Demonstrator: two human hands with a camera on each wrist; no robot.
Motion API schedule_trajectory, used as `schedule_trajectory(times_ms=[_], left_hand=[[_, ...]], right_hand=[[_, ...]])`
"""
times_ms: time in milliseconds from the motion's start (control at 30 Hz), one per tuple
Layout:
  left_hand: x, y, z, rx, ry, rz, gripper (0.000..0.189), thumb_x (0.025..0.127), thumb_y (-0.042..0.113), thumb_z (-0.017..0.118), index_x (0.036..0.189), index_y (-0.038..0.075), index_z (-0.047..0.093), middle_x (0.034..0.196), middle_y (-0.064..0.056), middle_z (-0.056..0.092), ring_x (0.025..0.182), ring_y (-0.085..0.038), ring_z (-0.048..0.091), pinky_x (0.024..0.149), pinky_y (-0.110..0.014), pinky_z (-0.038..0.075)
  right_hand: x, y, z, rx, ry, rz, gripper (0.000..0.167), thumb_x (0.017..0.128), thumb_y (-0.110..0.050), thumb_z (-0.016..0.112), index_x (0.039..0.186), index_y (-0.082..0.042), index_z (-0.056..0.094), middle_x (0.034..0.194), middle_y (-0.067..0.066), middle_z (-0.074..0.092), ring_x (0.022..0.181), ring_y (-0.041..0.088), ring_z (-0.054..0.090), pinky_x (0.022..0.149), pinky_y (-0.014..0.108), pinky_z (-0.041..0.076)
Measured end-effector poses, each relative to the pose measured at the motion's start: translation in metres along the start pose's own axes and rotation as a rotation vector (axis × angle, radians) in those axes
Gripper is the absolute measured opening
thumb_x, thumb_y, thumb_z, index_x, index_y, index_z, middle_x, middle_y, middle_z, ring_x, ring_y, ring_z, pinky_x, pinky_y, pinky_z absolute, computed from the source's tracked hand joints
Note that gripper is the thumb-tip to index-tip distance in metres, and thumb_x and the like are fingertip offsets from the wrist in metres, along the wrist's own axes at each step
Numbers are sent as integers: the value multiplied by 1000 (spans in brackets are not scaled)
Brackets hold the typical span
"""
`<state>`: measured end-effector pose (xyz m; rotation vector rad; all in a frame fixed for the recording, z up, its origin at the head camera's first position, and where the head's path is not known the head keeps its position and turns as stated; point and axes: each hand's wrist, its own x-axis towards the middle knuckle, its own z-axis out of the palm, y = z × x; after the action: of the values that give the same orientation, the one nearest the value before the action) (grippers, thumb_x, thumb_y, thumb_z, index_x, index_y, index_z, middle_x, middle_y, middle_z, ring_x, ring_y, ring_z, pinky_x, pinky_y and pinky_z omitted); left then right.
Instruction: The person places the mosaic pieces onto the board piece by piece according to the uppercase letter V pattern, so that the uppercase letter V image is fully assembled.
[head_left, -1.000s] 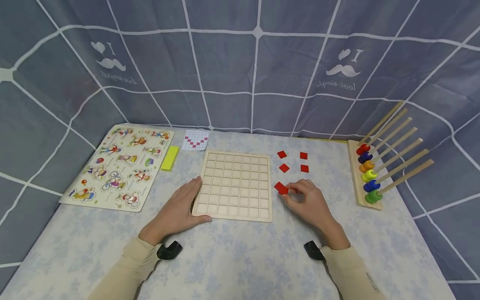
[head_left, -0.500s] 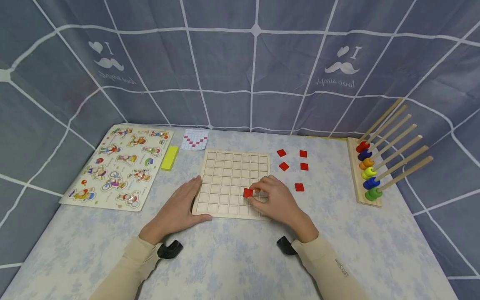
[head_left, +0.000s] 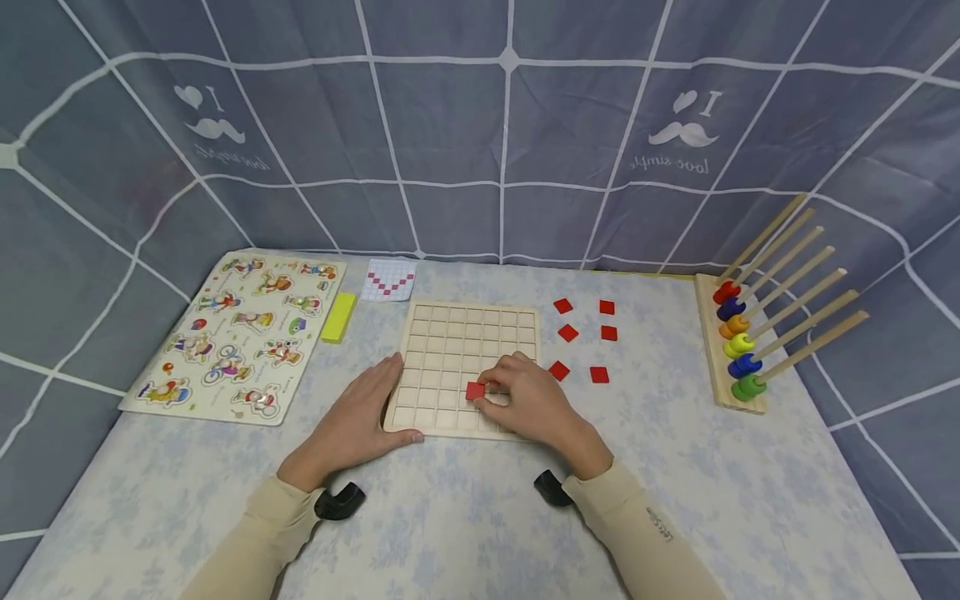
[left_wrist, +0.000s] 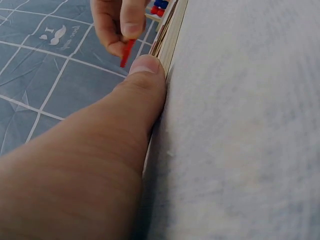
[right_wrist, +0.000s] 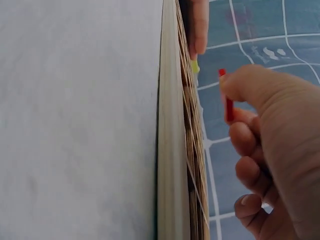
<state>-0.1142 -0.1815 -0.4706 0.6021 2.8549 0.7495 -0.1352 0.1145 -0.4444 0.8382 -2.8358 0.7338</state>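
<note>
A square wooden board [head_left: 442, 342] with a grid of shallow cells lies in front of me in the head view. My left hand [head_left: 360, 417] rests against its left side, fingers stretched along the edge and thumb at the front left corner. Between thumb and fingers my right hand [head_left: 532, 402] pinches a red square tile [head_left: 475, 391], over the lower middle cells. The right wrist view shows this tile [right_wrist: 229, 107] edge-on, raised above the board's surface. Several more red tiles [head_left: 567, 333] lie spread on the table right of the board.
A picture puzzle board [head_left: 247, 333] lies at the left, beside a yellow block [head_left: 340, 317]. Behind the board is a paper card [head_left: 388, 279] with a pink V pattern on a grid. A wooden peg rack [head_left: 738, 346] with coloured rings stands at the right.
My right hand has carried the red tile leftward from beside the board to over its lower middle cells, uncovering tiles on the table. The left hand has stayed in place.
</note>
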Motion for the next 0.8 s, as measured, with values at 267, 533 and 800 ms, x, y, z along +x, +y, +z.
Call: schedule_trajectory(times_ms=[267,533,800], left_hand=[[0,0,1,13,4,-2,123,80,69,74,164,4,12,172,-13,17,159,-32,18,128,-52,21],[0,1,0,13,17,5,122,80,68,75,164,4,13,171,-14,19,158,-34,20,127,-53,22],[-1,2,1,9,25,11,119,82,66,74,163,1,15,170,-16,20,158,-36,21,126,-55,23]], right_hand=[[1,-6,5,-16,-38,15,16,88,-34,77,96,-20,77,84,-10,60,83,6,49,66,19,45],[4,-6,11,-37,-48,23,17,88,-35,77,96,-20,77,84,-10,60,84,5,50,67,20,45],[4,-7,12,-17,-80,41,18,88,-32,78,98,-18,78,83,-11,59,83,6,50,69,22,47]])
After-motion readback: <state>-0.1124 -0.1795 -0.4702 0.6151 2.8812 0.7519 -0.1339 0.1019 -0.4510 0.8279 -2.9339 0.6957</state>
